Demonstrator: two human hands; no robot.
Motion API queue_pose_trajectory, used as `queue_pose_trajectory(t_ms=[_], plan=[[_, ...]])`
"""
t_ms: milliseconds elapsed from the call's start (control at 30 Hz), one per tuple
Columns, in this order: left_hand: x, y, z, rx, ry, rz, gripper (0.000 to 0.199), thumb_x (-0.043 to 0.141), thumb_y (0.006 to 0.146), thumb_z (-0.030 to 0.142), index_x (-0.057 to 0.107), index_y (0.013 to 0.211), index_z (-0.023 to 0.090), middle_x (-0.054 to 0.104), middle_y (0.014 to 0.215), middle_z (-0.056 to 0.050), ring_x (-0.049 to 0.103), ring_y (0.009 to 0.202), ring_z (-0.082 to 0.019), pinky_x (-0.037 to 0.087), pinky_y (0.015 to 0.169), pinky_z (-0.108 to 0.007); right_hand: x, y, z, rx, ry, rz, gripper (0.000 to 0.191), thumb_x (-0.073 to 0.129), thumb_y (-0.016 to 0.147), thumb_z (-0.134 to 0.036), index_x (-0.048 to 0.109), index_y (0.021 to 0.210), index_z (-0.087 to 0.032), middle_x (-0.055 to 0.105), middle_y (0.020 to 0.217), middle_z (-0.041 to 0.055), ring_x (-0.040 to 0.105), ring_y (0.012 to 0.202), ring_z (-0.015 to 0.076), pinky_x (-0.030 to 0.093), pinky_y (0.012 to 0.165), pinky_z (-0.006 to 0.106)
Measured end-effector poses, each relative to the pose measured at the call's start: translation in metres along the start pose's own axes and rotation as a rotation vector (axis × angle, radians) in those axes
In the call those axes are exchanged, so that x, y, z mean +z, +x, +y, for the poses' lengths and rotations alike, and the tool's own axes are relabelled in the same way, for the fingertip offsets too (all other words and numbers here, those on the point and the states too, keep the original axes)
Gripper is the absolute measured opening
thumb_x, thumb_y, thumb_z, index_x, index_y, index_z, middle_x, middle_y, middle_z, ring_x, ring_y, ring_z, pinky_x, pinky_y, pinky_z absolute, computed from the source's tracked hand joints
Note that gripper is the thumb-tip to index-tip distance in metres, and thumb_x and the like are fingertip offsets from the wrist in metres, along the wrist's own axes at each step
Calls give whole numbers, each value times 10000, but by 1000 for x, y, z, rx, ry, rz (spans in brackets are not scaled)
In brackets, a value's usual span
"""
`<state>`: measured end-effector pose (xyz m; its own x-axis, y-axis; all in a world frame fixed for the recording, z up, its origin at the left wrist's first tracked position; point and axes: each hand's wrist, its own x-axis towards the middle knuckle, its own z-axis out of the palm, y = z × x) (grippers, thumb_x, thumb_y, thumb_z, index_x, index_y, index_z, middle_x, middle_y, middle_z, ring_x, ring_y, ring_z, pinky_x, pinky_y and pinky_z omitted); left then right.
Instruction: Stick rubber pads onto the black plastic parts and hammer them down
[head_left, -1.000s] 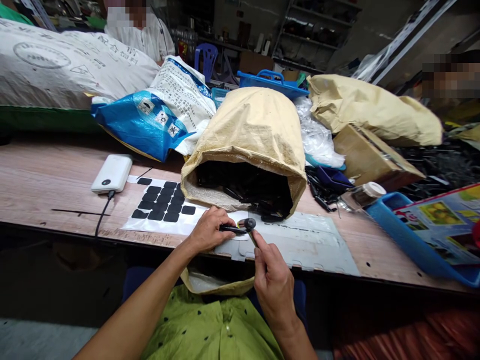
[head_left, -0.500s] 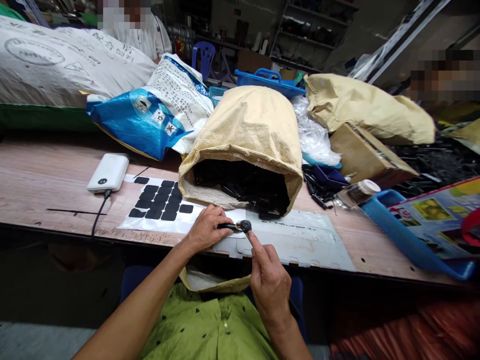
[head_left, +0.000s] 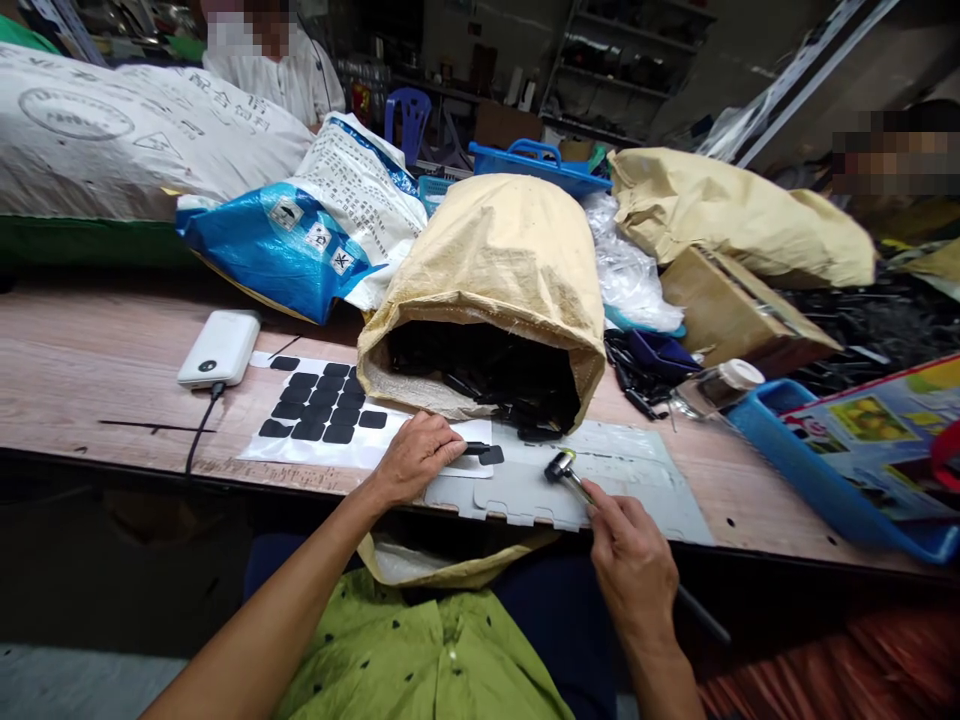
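Note:
Near the table's front edge, my left hand (head_left: 418, 457) pinches a slim black piece (head_left: 475, 449). The far end of that piece meets a black rounded patch (head_left: 492, 456) lying on a grey-white board (head_left: 622, 470). My right hand (head_left: 634, 548) is closed round the handle of a small hammer (head_left: 576, 477) with a black head. The hammer head hangs over the board, to the right of the black piece and apart from it. Left of my left hand, a white sheet (head_left: 259, 447) carries rows of black rounded patches (head_left: 321, 405).
An open paper sack (head_left: 502, 240) of black parts lies just beyond my hands. A power bank (head_left: 220, 347) with a cable is at left, near a blue-white bag (head_left: 259, 245). At right stand a jar (head_left: 718, 385) and a blue tray (head_left: 840, 490). Other people are across the table.
My right hand has moved right and the hammer head has come away from the black piece, which now shows with its patch. My left hand stays nearly in place.

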<state>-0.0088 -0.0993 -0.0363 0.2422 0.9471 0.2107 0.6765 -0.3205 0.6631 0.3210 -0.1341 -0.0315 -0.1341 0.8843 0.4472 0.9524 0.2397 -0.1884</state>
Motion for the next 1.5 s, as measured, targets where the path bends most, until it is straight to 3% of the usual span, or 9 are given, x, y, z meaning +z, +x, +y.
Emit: queue_pose_trajectory(t_ms=[333,467,667,733,833,1067,1267,1400,1500], plan=[[-13,-9,20,-1,-90,-2,353,408,1053,385,695,947,210,653,922,-39,531,924,-203,409,867,-352,9,10,14,43,66,-14,348,481,957,-252,753,1168,-301,671,1048,57,562,939,221,398,770,350],[-19,-46,51,-19,-340,-204,320,409,1052,414,678,1099,247,697,995,-23,611,911,-178,449,820,-287,13,8,9,49,12,46,323,511,948,-249,748,1162,-297,667,1040,50,561,944,214,380,772,344],[32,-102,37,-371,-46,-388,390,374,1042,447,684,961,226,727,929,-56,669,926,-233,450,794,-315,16,8,7,52,-31,71,327,523,931,-207,747,1150,-300,665,1027,34,548,934,208,355,767,331],[51,-110,21,-529,129,-431,405,374,1032,417,678,875,200,734,918,-98,687,939,-270,457,796,-344,16,8,7,48,-41,73,331,523,938,-207,742,1166,-305,664,1030,29,547,939,208,350,767,327],[64,-112,8,-565,258,-504,362,429,999,416,689,877,194,743,974,-131,700,985,-301,465,806,-365,16,7,7,44,-48,69,332,522,947,-211,737,1182,-306,662,1034,30,548,945,208,347,770,323],[23,-87,39,-345,84,-666,304,563,909,427,727,1102,260,752,1049,-105,690,1031,-317,470,816,-367,19,6,9,42,-54,72,331,533,945,-199,734,1182,-314,655,1047,31,543,946,203,340,765,319],[-23,-29,81,-39,-177,-633,293,514,978,436,738,1058,264,739,899,-4,659,785,-170,423,676,-251,19,6,7,46,-49,78,351,551,927,-168,730,1188,-319,644,1046,33,537,945,200,332,772,317],[-2,26,90,-10,39,-273,256,534,980,391,709,1088,239,729,978,-23,652,892,-197,445,766,-283,20,4,6,54,-51,97,360,568,916,-154,726,1191,-325,639,1042,28,528,943,200,324,769,322],[27,62,91,10,197,-143,258,562,967,334,682,1169,226,695,1078,-61,639,993,-229,473,853,-324,21,3,7,53,-54,91,375,568,914,-149,717,1206,-332,635,1053,27,522,949,203,322,769,324]])
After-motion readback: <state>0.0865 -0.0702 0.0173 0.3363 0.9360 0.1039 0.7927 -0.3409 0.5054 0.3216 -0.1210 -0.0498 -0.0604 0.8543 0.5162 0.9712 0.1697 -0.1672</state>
